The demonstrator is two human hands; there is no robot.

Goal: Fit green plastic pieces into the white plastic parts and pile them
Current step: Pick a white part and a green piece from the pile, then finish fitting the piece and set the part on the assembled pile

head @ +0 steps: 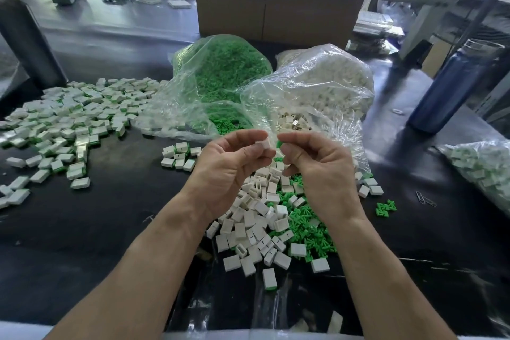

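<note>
Head view: a white part [262,145] is pinched in the left hand [231,163], and a green piece [279,143] is pinched in the right hand [317,165], just beside it. Loose pieces [276,226] are piled below on the dark worktop [116,229].

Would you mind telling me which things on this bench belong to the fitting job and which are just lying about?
Job:
- white part, pinched in left hand
- green piece, pinched in right hand
- bag of green pieces
- bag of white parts
- loose mixed heap
- pile of fitted parts

Lying about:
- blue bottle
- paper clips
- cardboard box
</note>
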